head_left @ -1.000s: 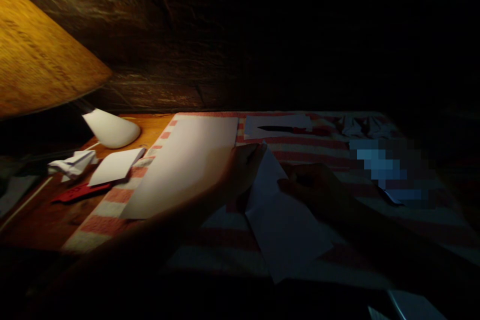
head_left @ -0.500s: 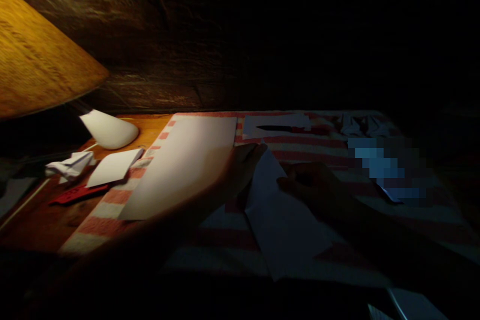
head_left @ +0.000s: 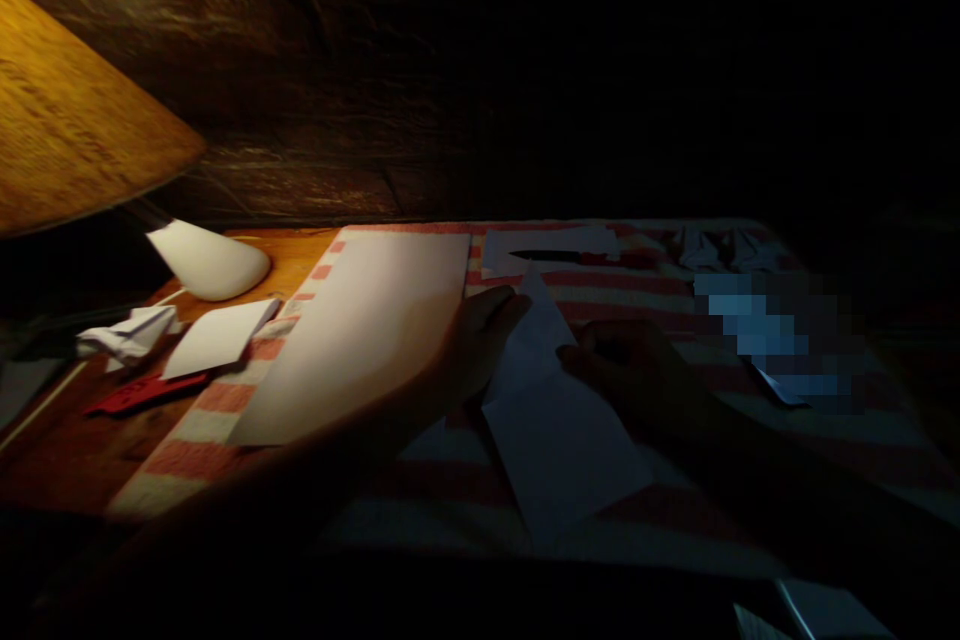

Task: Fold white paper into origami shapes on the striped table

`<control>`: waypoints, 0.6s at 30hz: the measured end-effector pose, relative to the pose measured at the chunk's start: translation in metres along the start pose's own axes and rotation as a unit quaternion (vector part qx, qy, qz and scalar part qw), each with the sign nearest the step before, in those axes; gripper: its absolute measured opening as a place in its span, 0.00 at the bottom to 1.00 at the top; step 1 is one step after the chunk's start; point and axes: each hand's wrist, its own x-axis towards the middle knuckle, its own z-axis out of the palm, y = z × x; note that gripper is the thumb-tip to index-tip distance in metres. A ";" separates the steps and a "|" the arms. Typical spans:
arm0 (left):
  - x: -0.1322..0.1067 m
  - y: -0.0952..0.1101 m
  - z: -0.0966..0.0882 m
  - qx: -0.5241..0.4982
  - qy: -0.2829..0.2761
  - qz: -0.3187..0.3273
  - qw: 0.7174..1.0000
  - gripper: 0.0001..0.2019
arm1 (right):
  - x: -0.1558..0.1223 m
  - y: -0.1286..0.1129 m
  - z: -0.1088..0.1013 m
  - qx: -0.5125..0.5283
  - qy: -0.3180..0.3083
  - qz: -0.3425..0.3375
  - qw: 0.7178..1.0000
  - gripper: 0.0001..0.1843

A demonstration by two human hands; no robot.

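We press left hand (head_left: 480, 340) and right hand (head_left: 626, 370) flat-fingered on pointed folded paper (head_left: 559, 420); grip unclear, too dark.

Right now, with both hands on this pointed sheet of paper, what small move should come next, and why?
Probably run the right hand along the slanted edge to flatten the fold. The left hand already pins the folded paper near its pointed tip, and the paper lies on the striped cloth, so it looks steadied for pressing.

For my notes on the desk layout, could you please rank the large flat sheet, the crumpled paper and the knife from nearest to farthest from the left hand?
From the left hand:
1. Large flat sheet, touching its left side.
2. Knife, beyond it, far side.
3. Crumpled paper, far left near the lamp.
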 end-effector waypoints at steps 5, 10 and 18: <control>-0.001 0.002 -0.003 -0.007 -0.033 -0.039 0.999 0.22 | -0.001 0.000 -0.002 -0.010 0.027 -0.004 1.000 0.21; -0.002 0.003 -0.005 -0.003 -0.057 -0.045 0.997 0.22 | 0.000 0.001 -0.004 -0.028 0.033 -0.012 0.999 0.21; -0.001 0.001 -0.002 -0.040 -0.044 -0.036 0.998 0.21 | 0.001 0.003 -0.003 0.003 0.044 0.000 0.999 0.21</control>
